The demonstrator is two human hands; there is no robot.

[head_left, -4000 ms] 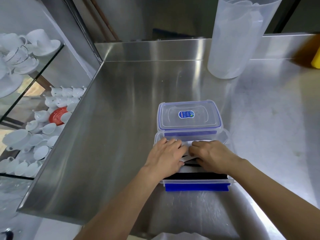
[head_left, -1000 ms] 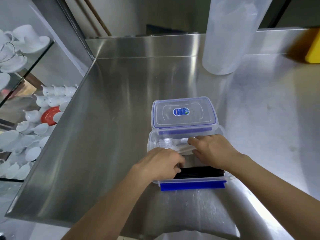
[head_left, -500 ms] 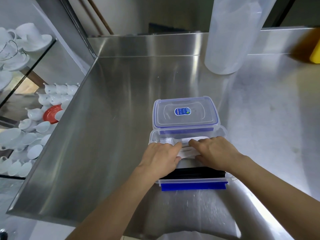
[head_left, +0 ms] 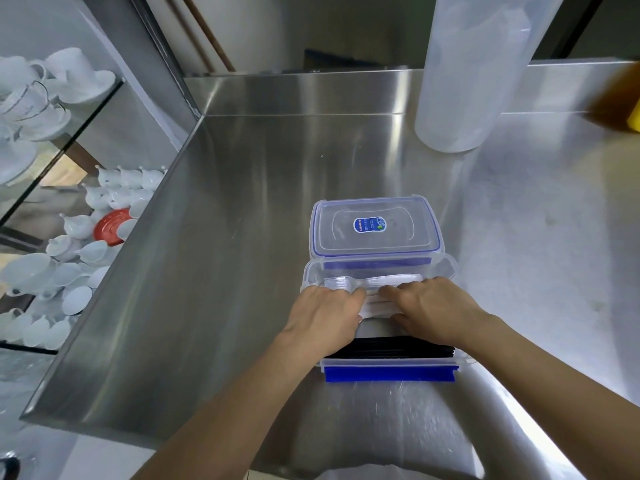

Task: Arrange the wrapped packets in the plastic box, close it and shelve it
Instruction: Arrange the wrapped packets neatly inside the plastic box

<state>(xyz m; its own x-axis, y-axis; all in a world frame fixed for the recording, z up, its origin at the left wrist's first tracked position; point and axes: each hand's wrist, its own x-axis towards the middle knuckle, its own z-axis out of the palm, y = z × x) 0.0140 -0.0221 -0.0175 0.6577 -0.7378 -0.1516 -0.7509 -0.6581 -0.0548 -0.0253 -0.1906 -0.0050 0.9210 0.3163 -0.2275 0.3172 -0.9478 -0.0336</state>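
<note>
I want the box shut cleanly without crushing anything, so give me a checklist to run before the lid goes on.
1. Lid within reach, lying flat behind the box: ok.
2. Both hands free to lift it: not ok; left hand and right hand press on the wrapped packets.
3. Packets below the rim: cannot tell, the hands cover them.
4. Blue front latch unobstructed: ok.
5. Counter around the box bare: ok.

A blue oval sticker [head_left: 370, 224] sits at the lid's [head_left: 376, 227] centre, mid-frame. Its print is too small to read. No other text shows.
</note>
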